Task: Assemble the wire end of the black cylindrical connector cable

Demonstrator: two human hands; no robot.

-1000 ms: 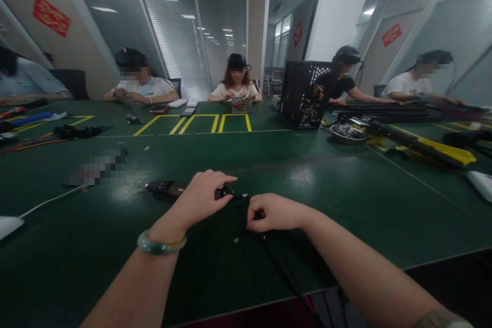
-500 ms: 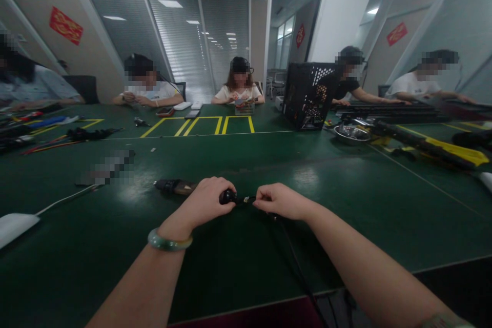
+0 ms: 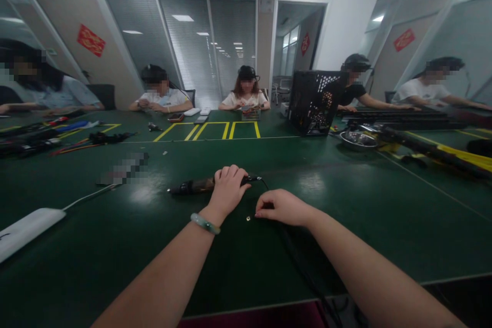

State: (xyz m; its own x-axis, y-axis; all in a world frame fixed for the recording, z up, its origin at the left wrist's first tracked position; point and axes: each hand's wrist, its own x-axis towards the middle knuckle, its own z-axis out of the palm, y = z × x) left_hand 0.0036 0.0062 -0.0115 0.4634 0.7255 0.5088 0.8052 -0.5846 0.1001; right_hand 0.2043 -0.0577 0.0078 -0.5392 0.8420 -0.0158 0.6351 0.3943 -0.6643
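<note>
A dark cylindrical tool, like an electric screwdriver (image 3: 196,186), lies on the green table (image 3: 146,246), its tip pointing left. My left hand (image 3: 229,184) is wrapped over its right end. From that end a thin black cable (image 3: 264,182) runs to the right and passes behind my right hand (image 3: 282,207). The thumb and forefinger of my right hand are pinched close to the table; what they hold, if anything, is too small to make out. Just left of those fingertips lies a small shiny metal piece (image 3: 248,219).
A white power strip (image 3: 31,230) with a cord and a blurred flat object (image 3: 126,168) lie left. Tools and wires (image 3: 73,133) are further left. Behind stand a black computer case (image 3: 315,102) and metal bowl (image 3: 358,139). Several people sit across the table.
The tool's right end has moved back, away from me, with my left hand on it. My right hand is now apart from the tool's end, and the small metal piece shows beside its fingertips.
</note>
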